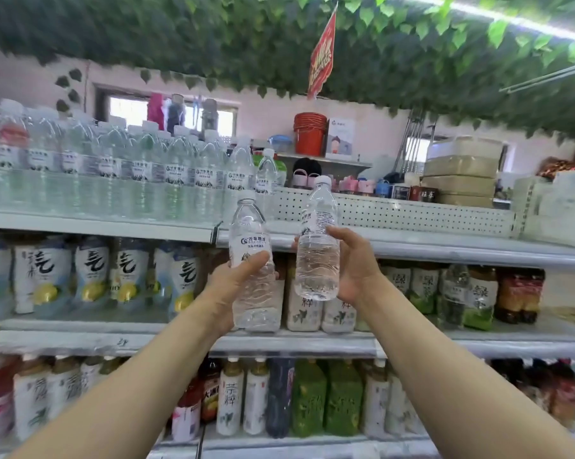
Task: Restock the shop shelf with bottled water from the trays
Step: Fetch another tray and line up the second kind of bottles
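Before the top shelf (pixel 411 241), left hand (pixel 233 286), right hand (pixel 355 266), each gripping a bottle

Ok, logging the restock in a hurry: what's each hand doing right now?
Left hand: closed around a water bottle, upright.
Right hand: closed around a second bottle, tilted slightly.
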